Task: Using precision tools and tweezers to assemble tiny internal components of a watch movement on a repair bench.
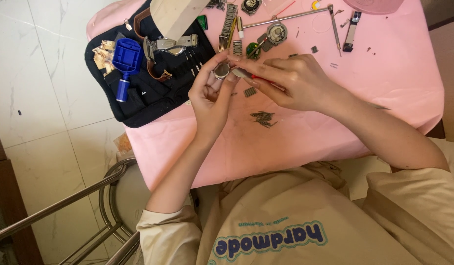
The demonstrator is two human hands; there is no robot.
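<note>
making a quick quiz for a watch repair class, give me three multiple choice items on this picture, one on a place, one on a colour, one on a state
1. Where does the blue tool lie?
A. on the black tool pouch
B. on the floor
C. in the person's lap

2. What colour is the cloth on the table?
A. green
B. pink
C. white

3. What is the left hand doing?
A. resting flat on the table
B. hanging at the person's side
C. holding a round watch case up in its fingertips

Answers:
1. A, the blue tool sits on the pouch's left part.
2. B, pink cloth covers the whole tabletop.
3. C, the case is pinched off the table, while the right hand brings a thin red-handled tool to it.
</note>
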